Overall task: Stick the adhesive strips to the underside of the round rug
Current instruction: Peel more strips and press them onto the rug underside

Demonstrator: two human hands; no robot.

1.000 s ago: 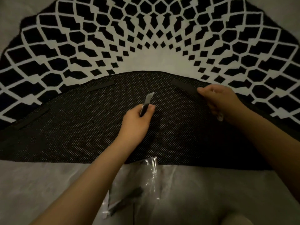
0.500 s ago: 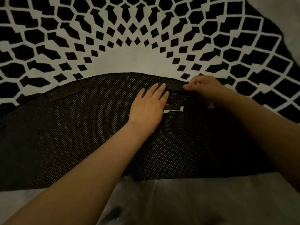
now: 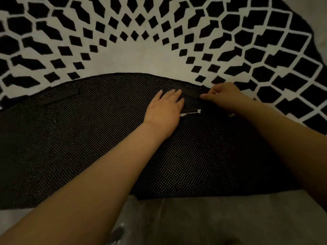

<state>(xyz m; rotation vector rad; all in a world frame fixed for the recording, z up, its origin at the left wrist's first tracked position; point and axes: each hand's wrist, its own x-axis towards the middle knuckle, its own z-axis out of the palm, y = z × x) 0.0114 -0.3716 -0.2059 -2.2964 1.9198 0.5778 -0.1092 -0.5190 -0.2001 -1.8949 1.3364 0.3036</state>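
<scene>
The round rug (image 3: 159,59) has a black-and-white pattern, and its near part is folded over so the dark dotted underside (image 3: 88,138) faces up. A black adhesive strip (image 3: 190,92) lies near the fold's curved edge. My left hand (image 3: 164,110) lies flat with straight fingers, its fingertips on the strip's left end. My right hand (image 3: 224,96) has curled fingers at the strip's right end. A loose strip with a white backing (image 3: 191,111) lies on the underside beside my left hand. Another black strip (image 3: 59,98) sits on the underside at the left.
A pale sheet-like surface (image 3: 230,218) lies below the folded rug, toward me. On it at the bottom edge is a clear plastic packet with a dark strip (image 3: 116,234).
My left hand has put down the white-backed strip it held upright and now lies flat by the stuck strip. The view has shifted closer and to the right.
</scene>
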